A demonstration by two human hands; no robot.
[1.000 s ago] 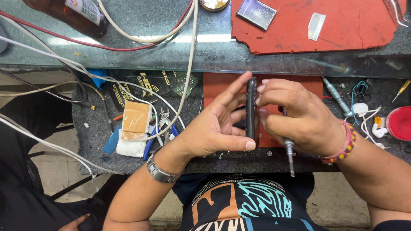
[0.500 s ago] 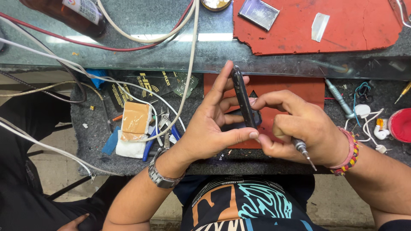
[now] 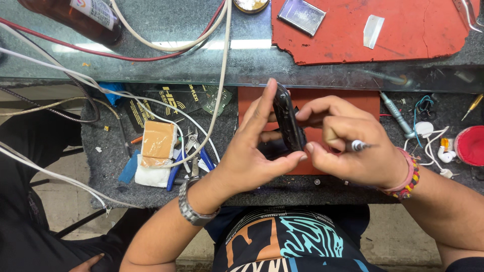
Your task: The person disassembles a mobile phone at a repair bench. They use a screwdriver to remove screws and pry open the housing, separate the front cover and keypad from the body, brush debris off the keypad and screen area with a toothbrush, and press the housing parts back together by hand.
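Left hand (image 3: 252, 161) palm-up, fingers extended, thumb and forefinger pinching slim black phone (image 3: 288, 121) held on edge. Right hand (image 3: 353, 146) curled, grip closed on phone's far side, small silver-tipped screwdriver (image 3: 357, 146) tucked in fist. Phone above orange mat (image 3: 363, 103) near table front edge, long axis running front-to-back, top tilted left.

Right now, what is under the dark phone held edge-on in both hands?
Under the dark slim phone lies a red rectangular mat on grey felt. The left hand and right hand cover the mat's middle, so anything there is hidden.
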